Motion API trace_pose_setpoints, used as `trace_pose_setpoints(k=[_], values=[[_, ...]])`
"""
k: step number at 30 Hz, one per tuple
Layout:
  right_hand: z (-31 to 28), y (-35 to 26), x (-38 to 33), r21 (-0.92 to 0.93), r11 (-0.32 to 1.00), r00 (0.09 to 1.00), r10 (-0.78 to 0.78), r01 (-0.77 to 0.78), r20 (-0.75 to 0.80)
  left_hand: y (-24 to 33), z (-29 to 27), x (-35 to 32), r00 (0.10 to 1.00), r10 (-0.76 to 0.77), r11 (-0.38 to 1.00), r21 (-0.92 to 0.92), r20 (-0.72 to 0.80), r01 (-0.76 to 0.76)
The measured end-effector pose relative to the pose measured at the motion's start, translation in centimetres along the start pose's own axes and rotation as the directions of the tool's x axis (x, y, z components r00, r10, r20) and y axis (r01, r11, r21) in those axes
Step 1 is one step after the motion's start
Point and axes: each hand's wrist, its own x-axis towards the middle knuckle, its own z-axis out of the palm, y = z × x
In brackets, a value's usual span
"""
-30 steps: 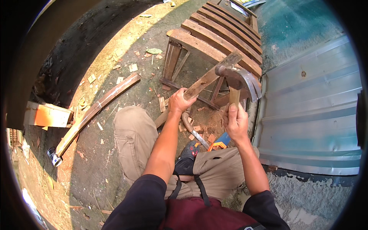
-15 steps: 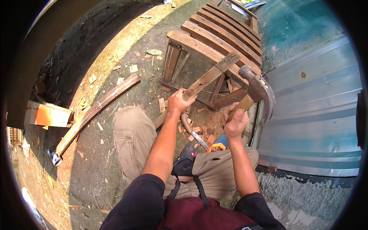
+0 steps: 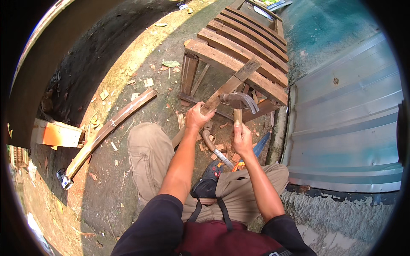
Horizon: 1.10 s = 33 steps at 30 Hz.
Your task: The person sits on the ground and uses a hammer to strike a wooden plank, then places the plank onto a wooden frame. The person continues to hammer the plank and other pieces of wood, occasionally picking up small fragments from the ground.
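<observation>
My left hand [image 3: 200, 116] is closed around a narrow wooden bar [image 3: 226, 88], which slants up and away, its far end over the near edge of a slatted wooden bench [image 3: 226, 59]. In my right hand [image 3: 242, 138] is a claw hammer [image 3: 240, 101], gripped by its wooden handle. The hammer's face is at the side of the bar, just beyond my left hand, and its claw points right. Whether face and wood touch, I cannot tell. Below my hands, a tool with a curved wooden handle [image 3: 208, 140] and a metal shaft lies on the ground.
Beside my right forearm lies a blue and orange tool [image 3: 260, 146], partly hidden. A long timber [image 3: 115, 121] stretches along the ground at left, near a can [image 3: 65, 179] and a wooden block [image 3: 57, 133]. Wood chips are scattered about. Corrugated metal sheeting [image 3: 346, 128] stands at right.
My right hand has swung the hammer left and down, from out at the right to the side of the bar. My left hand still grips the bar in nearly the same place.
</observation>
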Motion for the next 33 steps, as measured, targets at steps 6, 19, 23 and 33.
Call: trace_pose_setpoints(k=[6,19,23,33], values=[[-1.1,-5.6,-0.1,0.579,0.811,0.978,0.047,0.082,-0.204,-0.3,-0.6,-0.4,1.0,-0.019,0.999,0.043,0.004,0.019],[3.2,-0.9,-2.3,0.403,0.886,0.946,-0.103,0.227,-0.307,0.3,-0.7,-0.4,1.0,-0.005,0.999,0.041,0.007,0.004],[3.7,0.7,-1.4,-0.084,0.994,0.98,-0.085,0.071,-0.177,0.7,-0.7,0.0,1.0,0.007,1.0,0.023,-0.012,-0.006],[4.8,2.9,-1.4,0.015,0.97,0.944,-0.233,0.244,-0.234,0.4,-0.4,0.1,0.998,-0.019,1.0,-0.01,0.052,0.02]])
